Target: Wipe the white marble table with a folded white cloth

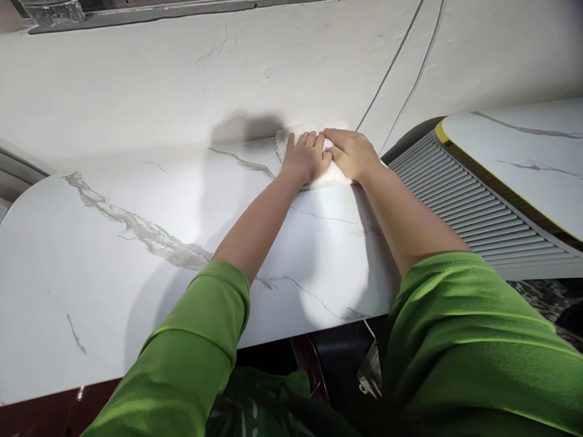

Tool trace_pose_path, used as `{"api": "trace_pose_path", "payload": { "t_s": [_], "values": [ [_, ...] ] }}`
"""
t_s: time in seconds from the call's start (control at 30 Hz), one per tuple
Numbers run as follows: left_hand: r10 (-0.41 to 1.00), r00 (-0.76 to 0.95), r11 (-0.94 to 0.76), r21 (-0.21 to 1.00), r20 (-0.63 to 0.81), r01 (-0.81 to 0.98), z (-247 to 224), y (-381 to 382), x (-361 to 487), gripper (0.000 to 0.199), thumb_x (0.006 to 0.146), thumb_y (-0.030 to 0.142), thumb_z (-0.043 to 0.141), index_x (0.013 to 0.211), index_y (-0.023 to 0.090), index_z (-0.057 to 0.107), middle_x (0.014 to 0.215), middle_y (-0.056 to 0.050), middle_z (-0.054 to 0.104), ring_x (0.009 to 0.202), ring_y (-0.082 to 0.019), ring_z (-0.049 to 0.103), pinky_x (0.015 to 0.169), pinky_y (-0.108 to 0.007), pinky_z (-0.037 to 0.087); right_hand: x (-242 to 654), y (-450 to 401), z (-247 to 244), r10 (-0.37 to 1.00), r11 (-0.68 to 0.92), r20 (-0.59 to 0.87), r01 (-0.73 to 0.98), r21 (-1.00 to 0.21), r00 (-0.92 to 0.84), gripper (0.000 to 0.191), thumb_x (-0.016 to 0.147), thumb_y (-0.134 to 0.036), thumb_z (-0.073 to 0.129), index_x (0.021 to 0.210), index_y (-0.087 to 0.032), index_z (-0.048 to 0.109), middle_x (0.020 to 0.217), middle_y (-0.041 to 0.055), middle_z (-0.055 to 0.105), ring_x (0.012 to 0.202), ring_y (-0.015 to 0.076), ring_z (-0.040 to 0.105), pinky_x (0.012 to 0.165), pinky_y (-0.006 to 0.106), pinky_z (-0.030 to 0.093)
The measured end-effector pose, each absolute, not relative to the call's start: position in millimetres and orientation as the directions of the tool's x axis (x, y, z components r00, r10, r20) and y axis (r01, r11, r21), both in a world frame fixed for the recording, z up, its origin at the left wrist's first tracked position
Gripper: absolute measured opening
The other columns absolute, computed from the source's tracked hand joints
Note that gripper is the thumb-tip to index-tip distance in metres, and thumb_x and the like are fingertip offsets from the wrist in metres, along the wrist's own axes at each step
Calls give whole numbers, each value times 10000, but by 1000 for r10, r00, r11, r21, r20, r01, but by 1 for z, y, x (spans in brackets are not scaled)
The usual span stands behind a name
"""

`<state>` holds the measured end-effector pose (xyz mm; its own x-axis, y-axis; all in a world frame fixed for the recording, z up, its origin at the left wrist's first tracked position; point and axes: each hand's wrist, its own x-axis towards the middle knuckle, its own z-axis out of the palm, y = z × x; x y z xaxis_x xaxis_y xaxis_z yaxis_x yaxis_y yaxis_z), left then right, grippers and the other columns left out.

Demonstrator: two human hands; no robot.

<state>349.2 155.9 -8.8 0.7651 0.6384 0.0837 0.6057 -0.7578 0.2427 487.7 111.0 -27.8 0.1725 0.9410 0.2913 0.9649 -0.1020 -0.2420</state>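
Pressing cloth along the tabletop's wall edge, left hand's fingers slightly spread, right hand's mostly together.

Clothing noted: we wear a bright green top. Left sleeve ends in a broad folded cuff; right sleeve shows deep creases. Shirt front: darker green, pale markings, partly shadowed. Hands and forearms bare; no gloves.

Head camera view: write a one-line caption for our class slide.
Left hand and right hand press a white cloth onto a white marble-patterned table.
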Motion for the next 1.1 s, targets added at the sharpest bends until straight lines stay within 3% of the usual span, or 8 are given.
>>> {"api": "trace_pose_path", "payload": {
  "t_s": [0.07, 0.23, 0.43, 0.67, 0.97, 1.1],
  "values": [
    [626, 775, -765, 265, 89, 587, -8, 147, 338, 565, 1004, 255, 279, 1532, 63, 333, 1628, -83, 316, 1512, -248, 255, 1293, -457, 88, 482, 102, -31, 941, -85, 301, 970, -229, 154, 493, 895, -136, 420, 1368, -104, 555, 1465, 155, 545, 1363, 271, 480, 1159, 463, 314],
    [594, 793, -786, 310, 135, 535, -10, 112, 302, 547, 978, 235, 319, 1510, 127, 385, 1612, -103, 348, 1513, -280, 256, 1265, -521, 72, 452, 66, -34, 935, -32, 340, 977, -211, 104, 522, 876, -220, 413, 1374, -179, 561, 1457, 86, 564, 1365, 278, 492, 1162, 512, 343],
    [579, 812, -794, 280, 81, 539, -5, 51, 236, 581, 982, 254, 263, 1524, 54, 328, 1628, -158, 289, 1527, -290, 208, 1259, -523, 70, 381, -2, -28, 929, 7, 364, 982, -190, 64, 536, 892, -243, 372, 1396, -178, 543, 1431, 106, 581, 1369, 309, 487, 1137, 579, 363],
    [540, 839, -818, 278, 72, 503, 0, 9, 175, 578, 992, 291, 278, 1536, 102, 325, 1627, -141, 300, 1529, -278, 209, 1259, -509, 59, 318, -54, -20, 924, 23, 376, 976, -219, 63, 544, 898, -242, 345, 1401, -173, 540, 1412, 123, 590, 1365, 307, 492, 1148, 582, 359],
    [570, 820, -797, 270, 42, 540, 4, 57, 196, 587, 983, 255, 265, 1526, 37, 319, 1623, -165, 298, 1522, -289, 220, 1253, -521, 77, 340, 5, -26, 917, 30, 395, 974, -226, 63, 520, 874, -225, 349, 1330, -168, 594, 1346, 128, 638, 1288, 326, 551, 1103, 554, 405],
    [598, 799, -777, 295, 67, 556, -1, 113, 215, 561, 984, 256, 282, 1513, 82, 355, 1615, -147, 327, 1509, -280, 256, 1253, -497, 75, 358, 66, -28, 917, 17, 394, 978, -206, 67, 463, 897, -234, 343, 1255, -173, 631, 1263, 124, 680, 1223, 318, 585, 1069, 504, 430]
  ]
}}
